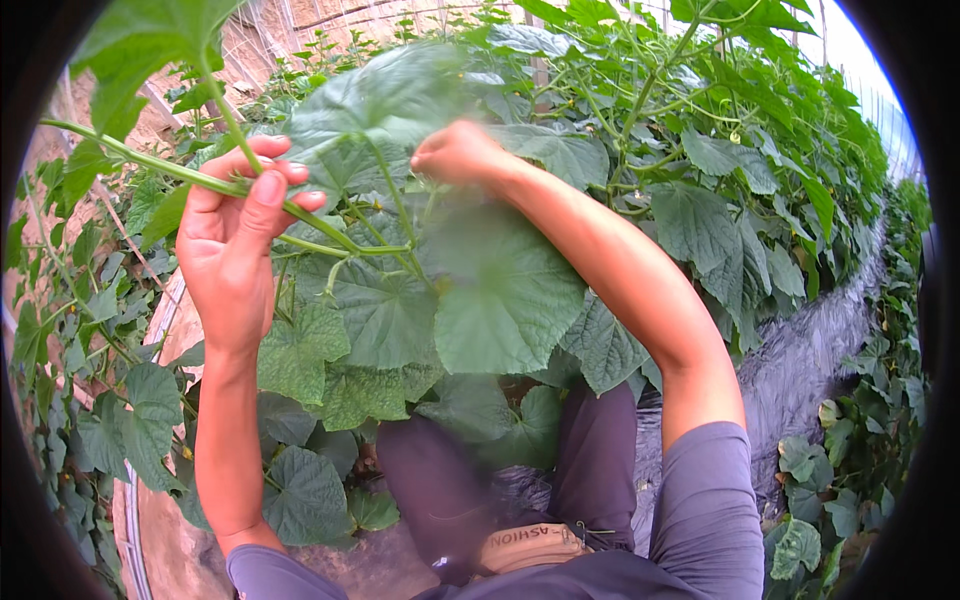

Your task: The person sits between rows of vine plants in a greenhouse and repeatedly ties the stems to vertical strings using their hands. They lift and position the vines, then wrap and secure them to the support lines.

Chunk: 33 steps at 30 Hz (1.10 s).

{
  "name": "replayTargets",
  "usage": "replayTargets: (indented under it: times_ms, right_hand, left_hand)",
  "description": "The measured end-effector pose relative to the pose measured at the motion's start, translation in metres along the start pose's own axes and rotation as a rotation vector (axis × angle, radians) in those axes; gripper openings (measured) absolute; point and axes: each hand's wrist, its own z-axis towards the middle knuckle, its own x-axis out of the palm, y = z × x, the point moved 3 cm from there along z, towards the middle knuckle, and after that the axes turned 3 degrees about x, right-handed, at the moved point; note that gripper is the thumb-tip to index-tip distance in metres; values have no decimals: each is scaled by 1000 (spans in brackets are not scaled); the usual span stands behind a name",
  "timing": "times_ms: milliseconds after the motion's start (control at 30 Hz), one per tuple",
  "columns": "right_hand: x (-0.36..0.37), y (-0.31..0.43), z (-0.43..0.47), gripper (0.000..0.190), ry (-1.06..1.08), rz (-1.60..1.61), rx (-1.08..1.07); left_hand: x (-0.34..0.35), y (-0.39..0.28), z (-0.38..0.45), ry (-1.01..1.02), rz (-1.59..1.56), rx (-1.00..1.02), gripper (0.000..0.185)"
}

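Note:
A green cucumber vine stem (150, 159) runs across the fingers of my left hand (232, 251), with the thumb pressed on it near a leaf joint. From that joint a leaf stalk (223, 112) rises to a big leaf (150, 37) at the upper left. My right hand (461, 156) is curled and blurred by motion beside a blurred leaf (375, 97). Whether anything is between its fingers I cannot tell. Below the hands, the stem meets side stalks and a curled tendril (334, 276). Broad leaves (510, 300) hang under my right forearm.
Dense cucumber plants (697, 180) fill the right side. Black plastic film (795, 375) covers the ground there. More plants (832, 480) grow at the far right. An earthen wall (255, 52) stands behind, and a pale pipe (135, 532) runs along the lower left.

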Motion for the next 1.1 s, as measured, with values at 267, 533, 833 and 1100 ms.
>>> replayTargets:
  times_ms: [267,533,833,1100]
  right_hand:
    - [-31,13,-64,39,191,137,-451]
    - [-44,-11,-70,27,-83,-155,111]
    - [-48,43,-103,31,29,127,-18]
    - [-10,50,-70,36,-4,225,123]
  left_hand:
    - [58,27,14,201,178,-25,19]
    - [76,77,66,186,288,-149,14]
    - [69,116,98,126,452,-257,14]
    - [53,121,101,71,579,-227,20]
